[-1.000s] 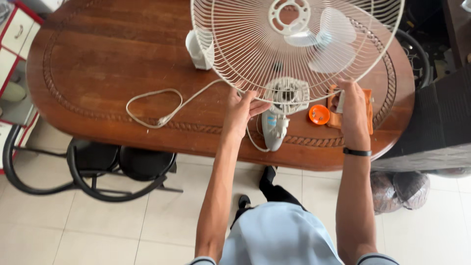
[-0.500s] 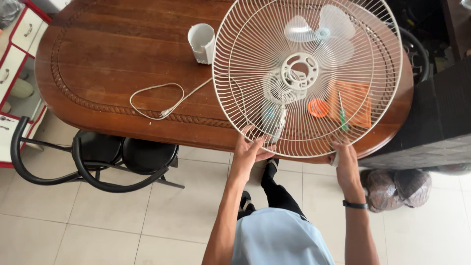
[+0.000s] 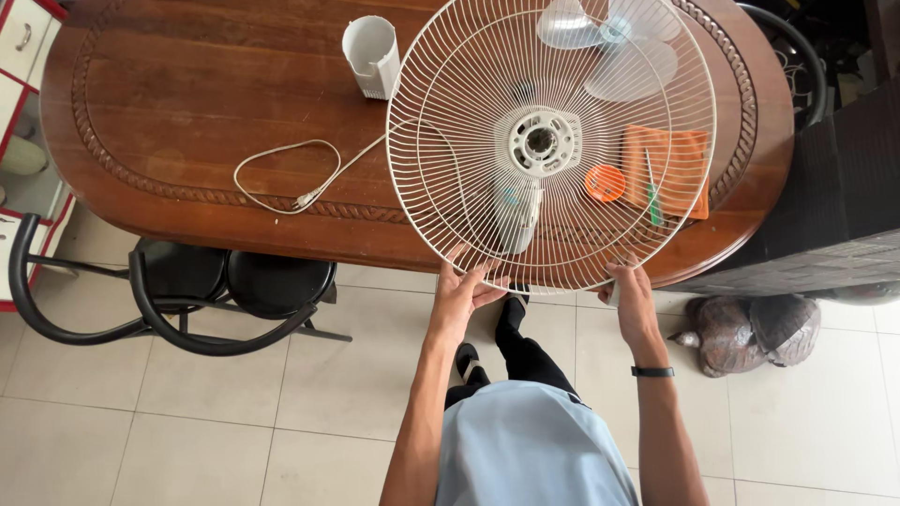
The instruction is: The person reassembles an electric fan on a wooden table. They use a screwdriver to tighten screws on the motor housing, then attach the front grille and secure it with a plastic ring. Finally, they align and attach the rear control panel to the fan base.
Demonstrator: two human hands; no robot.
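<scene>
- Head view: we've got the white wire fan guard (image 3: 551,141) held up flat over the near edge of the wooden surface (image 3: 187,84), clear of everything lying on it.
- Left hand (image 3: 459,290) is pinching the guard's near rim, fingers curled over the wire. Right hand (image 3: 630,298) grips the rim a bit further along, and it looks like there's something small and pale tucked in that hand too, can't tell what.
- Looks to us like the guard-handling step, with the grille off the fan and carried loose. Whatever comes next wants both hands keeping it level, since it's wide and floppy-ish.
- Under the grille: the fan motor body (image 3: 517,214), translucent blades (image 3: 609,42), an orange cap (image 3: 605,183) and an orange cloth (image 3: 670,173) with a green-handled tool on it.
- In the way: the power cord (image 3: 291,173) looped to the left, plus a white cup-shaped part (image 3: 370,54). Black stools (image 3: 234,286) are tucked in by our legs.
</scene>
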